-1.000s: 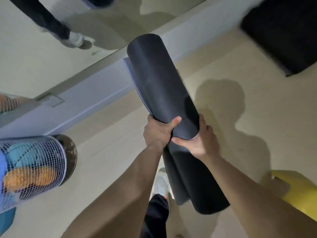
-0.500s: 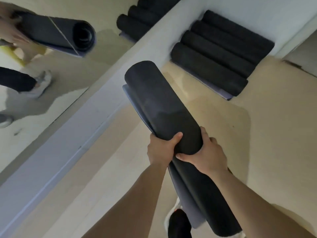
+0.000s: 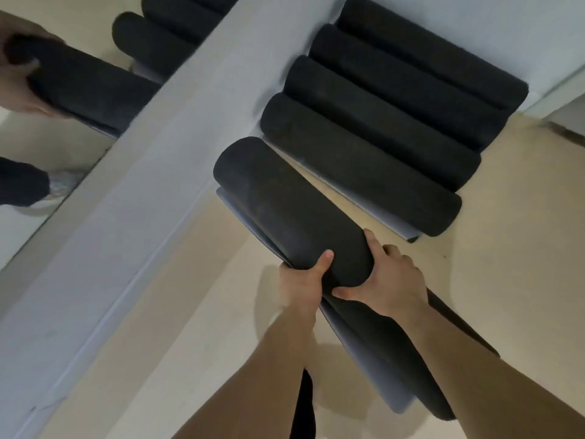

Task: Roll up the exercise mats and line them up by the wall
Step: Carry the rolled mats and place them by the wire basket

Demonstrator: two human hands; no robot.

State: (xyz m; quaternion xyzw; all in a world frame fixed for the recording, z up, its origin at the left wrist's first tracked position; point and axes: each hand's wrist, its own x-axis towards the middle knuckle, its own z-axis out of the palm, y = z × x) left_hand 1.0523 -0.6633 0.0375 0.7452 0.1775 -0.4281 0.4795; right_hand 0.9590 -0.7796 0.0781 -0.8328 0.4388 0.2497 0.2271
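I hold a rolled black exercise mat [image 3: 285, 210] in the air, its far end pointing at the wall base. My left hand [image 3: 302, 285] grips the roll from the left, thumb on top. From the right, my right hand [image 3: 391, 285] grips the same roll. A loose grey flap of the mat hangs below the roll. Just beyond it, several rolled black mats [image 3: 373, 144] lie side by side on the floor against the white wall [image 3: 493, 23]. The nearest lying mat is a short gap to the right of the held one.
A low white ledge [image 3: 133, 191] runs diagonally under a wall mirror [image 3: 63, 128], which reflects the mats, my hands and a shoe. Beige floor [image 3: 506, 264] stretches to the right. A doorway edge [image 3: 566, 122] shows at the far right.
The view has swung toward the corner and the lying mats have come much closer. The held mat's far end now sits next to the nearest lying roll. Both hands keep their grip.
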